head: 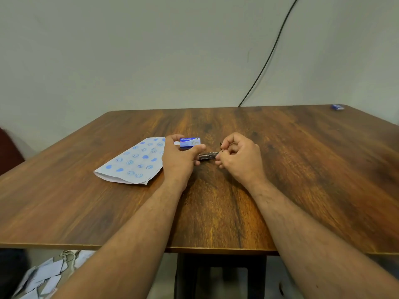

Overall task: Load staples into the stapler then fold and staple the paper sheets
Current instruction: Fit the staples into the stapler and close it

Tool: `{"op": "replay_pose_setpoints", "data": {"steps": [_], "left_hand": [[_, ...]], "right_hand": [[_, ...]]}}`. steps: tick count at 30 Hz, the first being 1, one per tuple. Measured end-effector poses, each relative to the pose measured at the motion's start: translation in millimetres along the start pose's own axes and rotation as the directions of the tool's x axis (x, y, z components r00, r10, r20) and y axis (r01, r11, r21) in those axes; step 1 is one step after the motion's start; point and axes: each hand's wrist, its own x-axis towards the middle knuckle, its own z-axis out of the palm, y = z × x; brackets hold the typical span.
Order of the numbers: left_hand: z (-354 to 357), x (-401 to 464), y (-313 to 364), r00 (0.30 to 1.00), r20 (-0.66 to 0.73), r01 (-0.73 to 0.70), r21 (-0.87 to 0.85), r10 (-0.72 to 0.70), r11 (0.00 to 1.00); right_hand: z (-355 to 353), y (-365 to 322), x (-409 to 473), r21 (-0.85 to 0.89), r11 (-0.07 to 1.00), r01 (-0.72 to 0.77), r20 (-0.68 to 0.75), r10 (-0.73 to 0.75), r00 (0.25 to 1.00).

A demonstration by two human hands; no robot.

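A small metal stapler (207,156) lies near the middle of the wooden table (302,169). My left hand (178,156) grips its left end with thumb and fingers. At the stapler's right end, my right hand (239,157) pinches with curled fingertips; whether staples are in those fingers is hidden. Just behind my left hand stands a blue staple box (190,142). To the left lie paper sheets (131,161), white with blue smiley faces and hearts, flat on the table.
A second small blue box (338,107) sits at the table's far right corner. A black cable (269,55) runs down the wall behind the table. Paper scraps (43,275) lie on the floor at lower left.
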Motion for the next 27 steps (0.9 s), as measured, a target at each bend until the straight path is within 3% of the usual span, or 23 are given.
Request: {"op": "replay_pose_setpoints", "data": {"steps": [4, 8, 12, 19, 27], "left_hand": [[1, 7, -2, 0.993, -0.060, 0.091, -0.108, -0.098, 0.990], [2, 7, 2, 0.993, -0.071, 0.097, -0.034, -0.099, 0.995], [6, 7, 1, 0.983, -0.177, 0.056, -0.006, -0.056, 0.998], [11, 11, -2, 0.982, -0.181, -0.017, 0.216, 0.058, 0.976], [17, 15, -1, 0.983, -0.160, -0.019, 0.373, 0.085, 0.928]], "right_hand": [[0, -2, -1, -0.016, 1.000, -0.027, 0.007, 0.027, 1.000], [0, -4, -2, -0.098, 0.995, -0.012, 0.041, 0.016, 0.999], [1, -2, 0, -0.098, 0.995, -0.027, 0.044, 0.031, 0.999], [2, -2, 1, -0.101, 0.994, -0.048, 0.090, 0.058, 0.994], [3, -1, 1, -0.057, 0.995, -0.077, 0.118, 0.083, 0.990]]}}
